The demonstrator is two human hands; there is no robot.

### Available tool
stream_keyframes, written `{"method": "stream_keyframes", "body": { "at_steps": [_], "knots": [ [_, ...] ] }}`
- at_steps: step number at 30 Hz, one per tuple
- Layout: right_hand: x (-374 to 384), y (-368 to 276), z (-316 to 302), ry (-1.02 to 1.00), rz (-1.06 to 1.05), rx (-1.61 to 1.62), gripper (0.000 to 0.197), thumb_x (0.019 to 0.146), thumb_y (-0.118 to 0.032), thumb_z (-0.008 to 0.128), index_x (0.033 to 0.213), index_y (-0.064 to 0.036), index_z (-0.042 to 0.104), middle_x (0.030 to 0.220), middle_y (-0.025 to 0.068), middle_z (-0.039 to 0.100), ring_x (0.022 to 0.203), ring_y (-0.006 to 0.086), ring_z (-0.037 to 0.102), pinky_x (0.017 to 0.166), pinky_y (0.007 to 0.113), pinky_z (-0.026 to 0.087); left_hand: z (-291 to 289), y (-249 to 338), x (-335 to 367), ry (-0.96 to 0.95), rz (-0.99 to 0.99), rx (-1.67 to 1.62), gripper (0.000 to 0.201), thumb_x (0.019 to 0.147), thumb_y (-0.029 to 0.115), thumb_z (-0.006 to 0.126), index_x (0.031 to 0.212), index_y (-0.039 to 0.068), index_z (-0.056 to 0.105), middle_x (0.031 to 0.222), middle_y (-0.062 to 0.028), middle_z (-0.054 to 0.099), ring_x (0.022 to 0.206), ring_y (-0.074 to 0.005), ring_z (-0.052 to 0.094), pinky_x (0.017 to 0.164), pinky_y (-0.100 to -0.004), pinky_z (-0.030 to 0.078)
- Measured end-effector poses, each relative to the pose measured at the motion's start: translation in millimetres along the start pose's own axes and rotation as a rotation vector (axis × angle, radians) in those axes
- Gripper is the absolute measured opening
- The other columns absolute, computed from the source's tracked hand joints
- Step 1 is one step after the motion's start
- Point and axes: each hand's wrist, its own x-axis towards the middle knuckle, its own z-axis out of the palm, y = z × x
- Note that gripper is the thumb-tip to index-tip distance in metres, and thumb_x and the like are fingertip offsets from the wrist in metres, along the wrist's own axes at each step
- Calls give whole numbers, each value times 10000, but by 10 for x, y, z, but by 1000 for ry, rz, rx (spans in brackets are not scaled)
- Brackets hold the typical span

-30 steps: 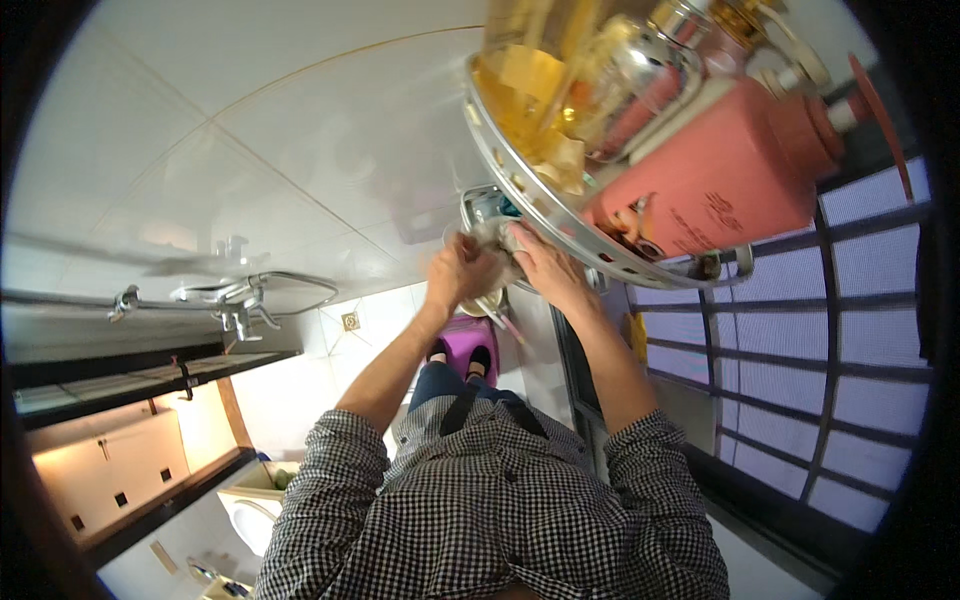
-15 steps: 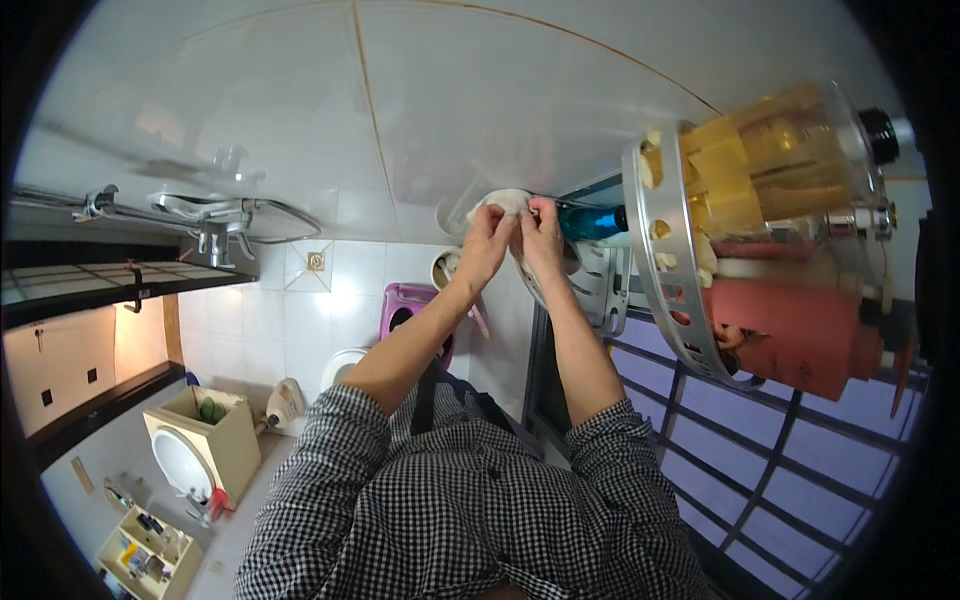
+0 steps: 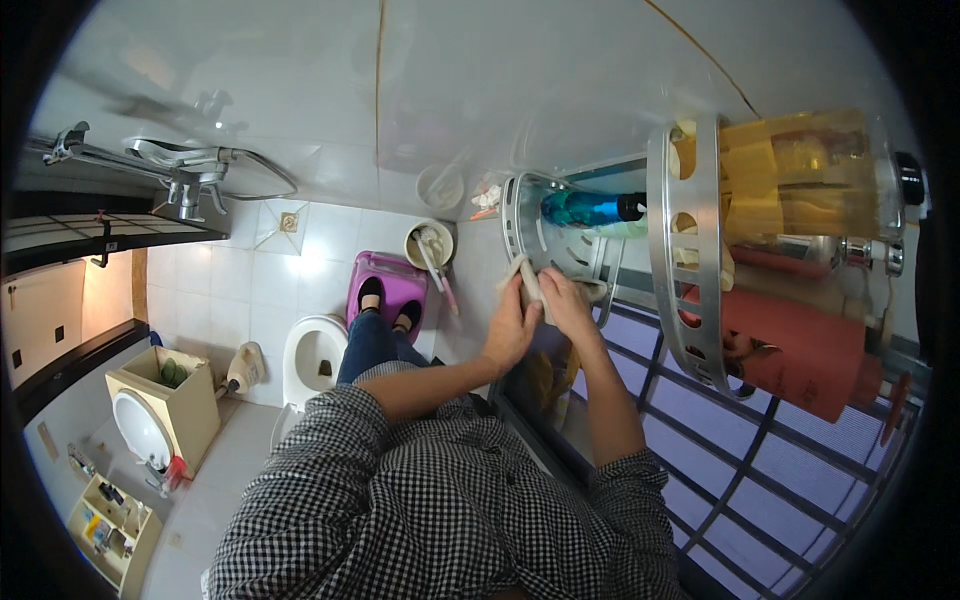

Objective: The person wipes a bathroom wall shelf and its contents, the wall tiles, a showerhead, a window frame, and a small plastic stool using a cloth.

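Apparently midway through wiping: working a pale cloth [image 3: 522,272] with left hand [image 3: 512,328] and right hand [image 3: 567,302] against the outer edge of a lower rack [image 3: 513,220], on the side facing away from the wall [image 3: 260,65]. Pinching a raised fold between left thumb and fingers; pressing right fingers close together over the same cloth, though too small and partly hidden for a sure reading of their tips.

Judging progress, begun but not finished: not yet laid aside, the cloth, and not clearly done with any stretch of edge. Leaving a blue bottle [image 3: 580,209] in place inside the lower rack, toward its wall-side edge. Leaving untouched, too, a yellow bottle [image 3: 790,170] by the wall-side edge of the upper rack [image 3: 706,240] and a red pump bottle [image 3: 800,350] nearer its edge by the barred window [image 3: 735,470].

Compared with half a second ago, moved off the lower rack's wall-side end and along its edge toward the barred window, cloth and all, baring that end and more of the blue bottle. Also seen from a turned view now, bringing out more of a purple stool [image 3: 392,285] underfoot and a white toilet [image 3: 297,360].
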Motion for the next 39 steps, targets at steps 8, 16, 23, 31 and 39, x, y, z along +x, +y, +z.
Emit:
{"method": "stream_keyframes", "body": {
  "at_steps": [8,16,23,31,39],
  "knots": [
    [719,-106,270,335,14,355,160,842,-142,531,916,-21,605,832,170,637,771,296,622,694,351,470,-300,221,584,238,276,69,482,839,158,533,1269,9,375,1209,-236,449,1118,-361,451,955,-394,364],
    [905,88,320,102,0,468,222,873,-190,452,940,-16,572,856,176,617,798,278,597,710,346,445,-332,237,1081,276,464,393,366,900,193,462,1198,-19,463,1109,-246,492,1033,-402,461,903,-406,378],
    [5,202,0,-3,32,115,208,850,-205,460,904,-39,573,866,196,610,828,396,572,706,425,450,377,-14,-211,133,-100,67,360,858,99,509,1187,-20,427,1011,-268,513,943,-405,508,803,-428,419],
    [518,-345,35,335,-233,402,253,895,-184,457,1092,-43,532,1013,162,608,952,314,577,819,371,443,-389,242,454,288,120,146,258,842,75,513,1078,-29,503,935,-176,601,814,-259,588,726,-331,471],
    [511,-95,193,169,-238,-30,251,840,-113,442,1052,-41,556,1015,194,599,976,367,556,827,402,442,-262,300,922,317,215,230,250,837,133,505,1048,0,484,978,-226,527,895,-393,523,795,-418,425]
  ]
}}
